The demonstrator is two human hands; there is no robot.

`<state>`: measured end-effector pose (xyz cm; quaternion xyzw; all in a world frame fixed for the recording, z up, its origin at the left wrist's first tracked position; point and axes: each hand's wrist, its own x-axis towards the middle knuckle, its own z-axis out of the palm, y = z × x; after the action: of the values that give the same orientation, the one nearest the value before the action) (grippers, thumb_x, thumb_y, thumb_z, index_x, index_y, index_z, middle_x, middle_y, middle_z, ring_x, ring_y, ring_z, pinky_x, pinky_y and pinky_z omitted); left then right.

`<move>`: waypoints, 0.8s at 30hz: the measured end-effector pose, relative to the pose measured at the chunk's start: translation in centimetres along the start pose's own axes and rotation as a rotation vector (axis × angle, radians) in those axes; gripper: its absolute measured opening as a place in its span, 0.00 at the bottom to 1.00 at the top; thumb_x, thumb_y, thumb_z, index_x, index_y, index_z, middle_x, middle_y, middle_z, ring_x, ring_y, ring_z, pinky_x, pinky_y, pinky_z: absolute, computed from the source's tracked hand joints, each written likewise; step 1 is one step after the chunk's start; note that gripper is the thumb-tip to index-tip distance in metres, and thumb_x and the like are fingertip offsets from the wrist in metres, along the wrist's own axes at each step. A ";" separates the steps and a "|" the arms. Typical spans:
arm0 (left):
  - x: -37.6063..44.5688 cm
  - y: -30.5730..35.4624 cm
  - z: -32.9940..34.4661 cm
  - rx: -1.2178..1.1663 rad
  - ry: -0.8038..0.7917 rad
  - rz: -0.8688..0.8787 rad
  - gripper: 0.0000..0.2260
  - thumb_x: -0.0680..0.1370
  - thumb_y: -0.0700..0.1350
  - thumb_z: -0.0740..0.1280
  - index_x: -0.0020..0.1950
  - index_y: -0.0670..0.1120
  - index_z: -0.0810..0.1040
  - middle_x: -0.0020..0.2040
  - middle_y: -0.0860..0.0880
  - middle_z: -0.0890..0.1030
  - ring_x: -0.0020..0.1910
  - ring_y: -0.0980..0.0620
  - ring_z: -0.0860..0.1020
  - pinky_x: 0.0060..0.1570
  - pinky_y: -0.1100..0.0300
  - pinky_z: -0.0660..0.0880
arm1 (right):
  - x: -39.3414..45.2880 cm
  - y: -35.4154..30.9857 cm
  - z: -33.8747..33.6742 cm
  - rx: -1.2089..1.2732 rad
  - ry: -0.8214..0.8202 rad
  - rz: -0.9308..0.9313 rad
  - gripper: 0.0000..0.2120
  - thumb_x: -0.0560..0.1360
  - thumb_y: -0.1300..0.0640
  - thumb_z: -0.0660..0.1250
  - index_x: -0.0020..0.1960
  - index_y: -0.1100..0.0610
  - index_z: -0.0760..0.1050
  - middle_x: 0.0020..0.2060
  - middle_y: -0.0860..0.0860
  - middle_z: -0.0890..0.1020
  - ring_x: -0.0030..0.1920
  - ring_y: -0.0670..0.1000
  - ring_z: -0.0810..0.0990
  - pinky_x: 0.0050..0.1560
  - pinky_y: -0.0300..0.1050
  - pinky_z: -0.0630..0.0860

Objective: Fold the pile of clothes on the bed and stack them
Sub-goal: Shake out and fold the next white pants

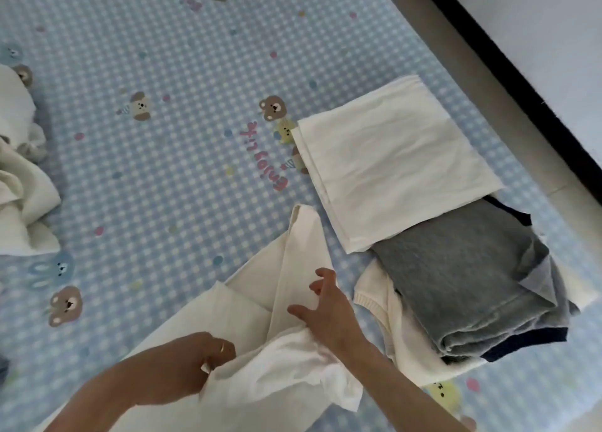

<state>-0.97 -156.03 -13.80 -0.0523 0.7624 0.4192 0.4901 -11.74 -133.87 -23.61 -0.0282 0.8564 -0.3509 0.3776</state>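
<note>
While the left hand (208, 356) pinches a bunched edge of the cream garment (260, 307) near the bed's front, the right hand (325, 304) hovers just over it, fingers spread and apparently gripping nothing. To their right a folded white cloth (394, 157) overlaps a folded grey garment (469, 278) on the blue checked sheet (146, 73); unfolded pale clothes (22, 187) lie at far left, and a grey floor strip (488, 82) runs beyond the bed.

Both hands work a cream garment (260, 288), seemingly trousers, beside folded stack (456, 268).
</note>
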 end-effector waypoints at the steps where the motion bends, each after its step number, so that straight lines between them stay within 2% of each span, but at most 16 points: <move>1: -0.1 -0.5 0.3 0.039 -0.038 -0.030 0.09 0.70 0.39 0.61 0.40 0.52 0.77 0.40 0.59 0.77 0.41 0.64 0.74 0.49 0.65 0.73 | -0.1 -0.2 0.7 -0.017 -0.012 0.002 0.41 0.66 0.45 0.76 0.69 0.51 0.56 0.60 0.49 0.75 0.59 0.47 0.74 0.59 0.39 0.70; 3: -0.2 -1.6 1.0 0.125 -0.053 -0.081 0.14 0.67 0.37 0.59 0.43 0.50 0.79 0.41 0.62 0.74 0.43 0.65 0.72 0.46 0.72 0.69 | -0.5 -0.6 2.3 -0.049 -0.022 0.017 0.43 0.66 0.45 0.76 0.71 0.52 0.54 0.63 0.51 0.73 0.64 0.50 0.72 0.64 0.43 0.69; 5: -0.3 -2.8 1.8 0.136 -0.001 -0.146 0.17 0.66 0.35 0.58 0.44 0.51 0.81 0.43 0.63 0.74 0.44 0.66 0.72 0.41 0.79 0.66 | -1.1 -1.0 4.5 -0.132 -0.032 0.014 0.48 0.66 0.42 0.75 0.74 0.55 0.51 0.69 0.53 0.67 0.69 0.52 0.66 0.69 0.45 0.64; 8: -0.6 -4.2 3.0 0.066 0.079 -0.199 0.18 0.65 0.33 0.58 0.38 0.56 0.79 0.41 0.63 0.77 0.43 0.66 0.75 0.38 0.78 0.67 | -2.0 -0.8 8.2 -0.332 -0.044 -0.046 0.55 0.67 0.37 0.70 0.77 0.58 0.40 0.77 0.54 0.50 0.77 0.52 0.51 0.76 0.49 0.49; 10: -0.7 -5.2 3.9 0.069 0.124 -0.192 0.18 0.66 0.33 0.59 0.39 0.57 0.78 0.40 0.62 0.76 0.42 0.66 0.73 0.39 0.77 0.67 | -2.4 -0.1 9.8 -0.443 -0.001 -0.080 0.53 0.71 0.40 0.68 0.76 0.60 0.36 0.77 0.52 0.42 0.77 0.52 0.43 0.76 0.49 0.43; 11: -0.7 -5.7 4.3 0.071 0.157 -0.181 0.17 0.67 0.33 0.59 0.38 0.56 0.78 0.41 0.61 0.76 0.43 0.65 0.73 0.40 0.76 0.67 | -2.5 0.3 10.1 -0.455 0.017 -0.099 0.47 0.75 0.45 0.65 0.77 0.60 0.36 0.77 0.51 0.41 0.77 0.51 0.43 0.76 0.48 0.43; 12: -0.8 -6.1 4.7 0.064 0.183 -0.168 0.17 0.68 0.34 0.60 0.36 0.57 0.76 0.41 0.60 0.76 0.43 0.64 0.73 0.40 0.75 0.67 | -2.7 0.3 9.9 -0.390 0.030 -0.102 0.38 0.79 0.49 0.60 0.77 0.59 0.40 0.77 0.51 0.45 0.77 0.51 0.48 0.76 0.46 0.45; 14: -1.0 -6.6 5.3 0.022 0.214 -0.150 0.18 0.68 0.33 0.60 0.33 0.57 0.75 0.40 0.59 0.77 0.44 0.61 0.75 0.39 0.74 0.67 | -3.3 -0.1 8.5 -0.222 0.073 -0.100 0.23 0.82 0.52 0.51 0.76 0.53 0.56 0.75 0.50 0.62 0.74 0.50 0.62 0.73 0.40 0.56; 15: -1.2 -6.7 5.5 -0.004 0.227 -0.141 0.18 0.69 0.33 0.59 0.32 0.57 0.75 0.40 0.59 0.78 0.43 0.62 0.75 0.39 0.74 0.67 | -3.5 -0.2 7.4 -0.144 0.116 -0.099 0.20 0.82 0.56 0.52 0.73 0.51 0.63 0.71 0.49 0.70 0.71 0.50 0.68 0.69 0.37 0.61; 17: -1.8 -6.9 5.6 -0.061 0.253 -0.119 0.19 0.70 0.32 0.60 0.33 0.56 0.78 0.40 0.59 0.81 0.43 0.62 0.77 0.40 0.73 0.69 | -3.7 -0.3 3.8 -0.150 0.283 -0.163 0.20 0.78 0.65 0.57 0.68 0.52 0.70 0.59 0.50 0.80 0.60 0.52 0.77 0.59 0.37 0.69; 18: -2.3 -6.8 5.4 -0.097 0.268 -0.098 0.19 0.70 0.32 0.61 0.33 0.56 0.79 0.40 0.58 0.81 0.43 0.61 0.78 0.42 0.71 0.71 | -3.8 -0.2 1.4 -0.134 0.374 -0.176 0.19 0.77 0.66 0.59 0.64 0.50 0.72 0.51 0.49 0.83 0.52 0.52 0.80 0.50 0.38 0.72; 20: -3.2 -5.9 4.5 -0.159 0.286 -0.041 0.18 0.71 0.33 0.63 0.33 0.57 0.79 0.39 0.58 0.82 0.41 0.60 0.78 0.42 0.67 0.72 | -3.7 0.3 -4.0 -0.134 0.522 -0.168 0.13 0.77 0.62 0.61 0.56 0.47 0.73 0.36 0.42 0.79 0.40 0.53 0.80 0.36 0.42 0.69; 22: -3.5 -4.9 3.2 -0.181 0.314 0.030 0.15 0.71 0.36 0.68 0.34 0.58 0.79 0.36 0.59 0.80 0.38 0.62 0.77 0.39 0.69 0.71 | -3.2 2.0 -8.9 -0.082 0.595 -0.047 0.09 0.77 0.62 0.62 0.54 0.51 0.73 0.36 0.46 0.79 0.42 0.58 0.79 0.37 0.44 0.69; 24: -3.0 -3.6 1.6 -0.198 0.348 0.085 0.08 0.72 0.41 0.71 0.38 0.55 0.80 0.38 0.58 0.81 0.39 0.62 0.78 0.42 0.67 0.73 | -3.3 3.5 -11.9 -0.104 0.598 0.067 0.12 0.77 0.64 0.62 0.60 0.57 0.71 0.48 0.57 0.81 0.51 0.63 0.78 0.47 0.50 0.73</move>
<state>3.49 -158.20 -13.80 -0.1396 0.7924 0.4970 0.3250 -16.57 -123.31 -18.16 0.0855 0.9469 -0.2865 0.1182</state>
